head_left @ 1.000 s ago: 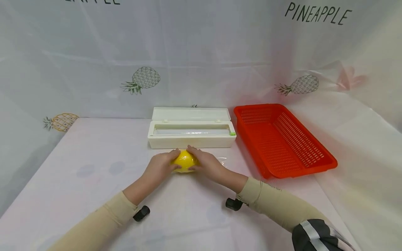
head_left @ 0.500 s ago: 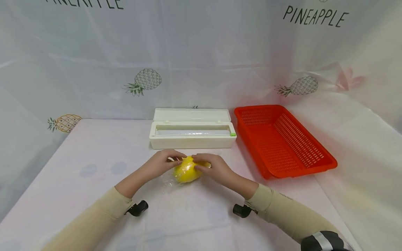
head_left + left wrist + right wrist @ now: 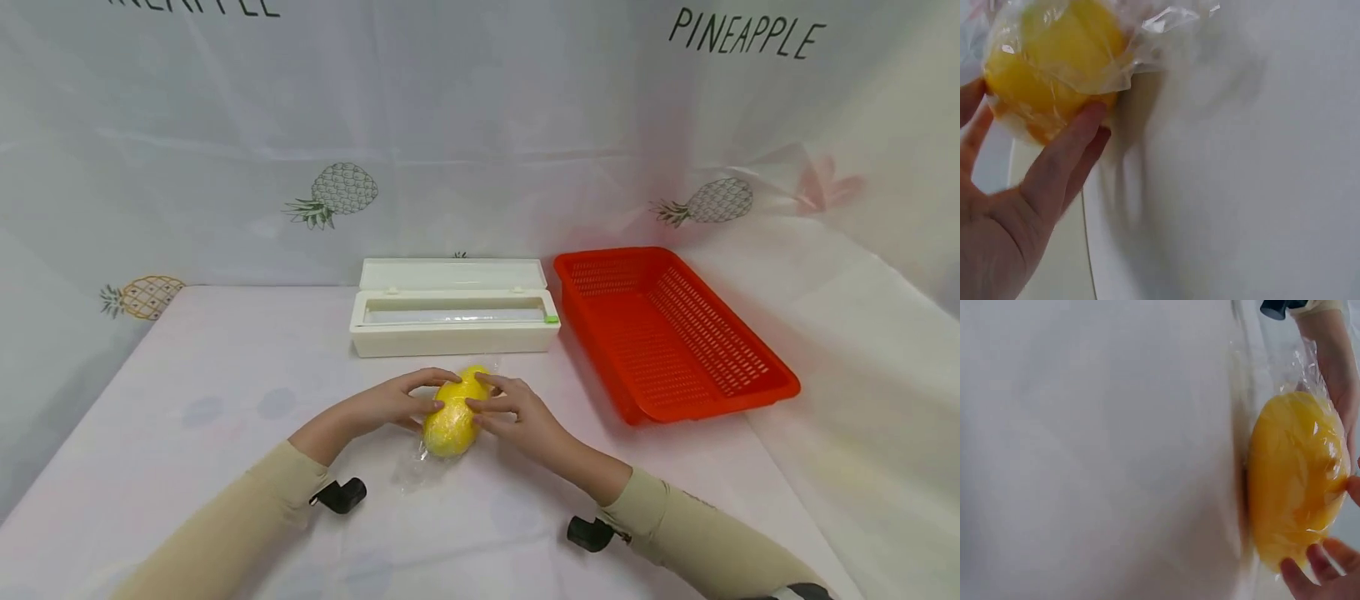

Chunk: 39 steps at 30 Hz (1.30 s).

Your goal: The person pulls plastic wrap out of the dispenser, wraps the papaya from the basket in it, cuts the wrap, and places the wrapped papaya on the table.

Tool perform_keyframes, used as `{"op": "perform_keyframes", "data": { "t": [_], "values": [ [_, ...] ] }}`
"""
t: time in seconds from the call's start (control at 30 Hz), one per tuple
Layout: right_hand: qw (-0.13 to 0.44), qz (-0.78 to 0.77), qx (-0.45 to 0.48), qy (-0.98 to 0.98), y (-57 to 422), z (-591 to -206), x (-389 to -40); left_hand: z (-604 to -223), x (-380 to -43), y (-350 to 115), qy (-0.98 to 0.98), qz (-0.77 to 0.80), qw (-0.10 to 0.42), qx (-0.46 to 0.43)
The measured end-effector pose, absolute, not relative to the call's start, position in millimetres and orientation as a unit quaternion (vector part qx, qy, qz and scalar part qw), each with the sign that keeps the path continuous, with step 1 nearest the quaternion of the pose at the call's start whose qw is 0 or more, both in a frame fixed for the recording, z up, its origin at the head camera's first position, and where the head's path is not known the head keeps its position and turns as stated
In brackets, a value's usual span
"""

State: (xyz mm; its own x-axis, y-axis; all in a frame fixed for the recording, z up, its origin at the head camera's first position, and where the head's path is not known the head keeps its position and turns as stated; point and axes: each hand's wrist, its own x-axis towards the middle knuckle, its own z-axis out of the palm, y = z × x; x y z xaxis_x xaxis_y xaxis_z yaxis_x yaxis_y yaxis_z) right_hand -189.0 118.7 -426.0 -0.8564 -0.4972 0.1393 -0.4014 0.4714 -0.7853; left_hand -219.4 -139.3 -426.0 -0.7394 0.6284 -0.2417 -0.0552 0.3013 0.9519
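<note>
Wrapped yellow fruit [image 3: 450, 429]: held by both hands, slick surface likely

Location: near the table's middle, long axis running from 1 to 7 o'clock; whether it bears on the table cannot be told. The white dispenser box [image 3: 453, 342] stands at 12 o'clock of it, the red basket [image 3: 678, 367] at 2.

Fingers: the left hand [image 3: 386, 404] grips from 9 to 10 o'clock, thumb and fingers bent and parted around its side. The right hand [image 3: 528, 421] grips from 3 o'clock, likewise parted.

Handling, as judged: light to moderate weight, fairly firm, bruisable under hard pressure. The clear film [image 3: 418, 471], loose at 7 o'clock, may slide or tear. Recommended hold: both broad flanks, 3 and 9 o'clock, pads flat, off the loose film.
</note>
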Motion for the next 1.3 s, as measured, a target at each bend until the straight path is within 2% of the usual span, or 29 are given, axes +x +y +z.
{"op": "perform_keyframes", "data": {
  "t": [0.2,0.53,0.73,0.87,1.03,1.3],
  "values": [
    [0.123,-0.533,-0.219,0.808,124.8,-434.1,-179.5,-426.1,-200.1,-127.2,0.757,0.566,0.278,0.172],
    [0.107,-0.571,-0.225,0.782,113.7,-433.8,-189.0,-419.5,-181.7,-117.0,0.851,0.483,0.171,0.114],
    [0.124,-0.567,-0.204,0.788,114.6,-435.8,-190.0,-418.4,-184.4,-120.1,0.902,0.371,0.089,0.200],
    [0.111,-0.580,-0.206,0.780,120.8,-436.1,-181.9,-417.4,-187.8,-120.4,0.892,0.369,0.097,0.242],
    [0.108,-0.586,-0.228,0.770,127.5,-436.2,-162.1,-416.2,-194.2,-121.0,0.883,0.394,0.109,0.231],
    [0.168,-0.529,-0.343,0.758,125.8,-441.3,-143.2,-412.4,-201.0,-121.8,0.876,0.407,0.125,0.227]
  ]
}}
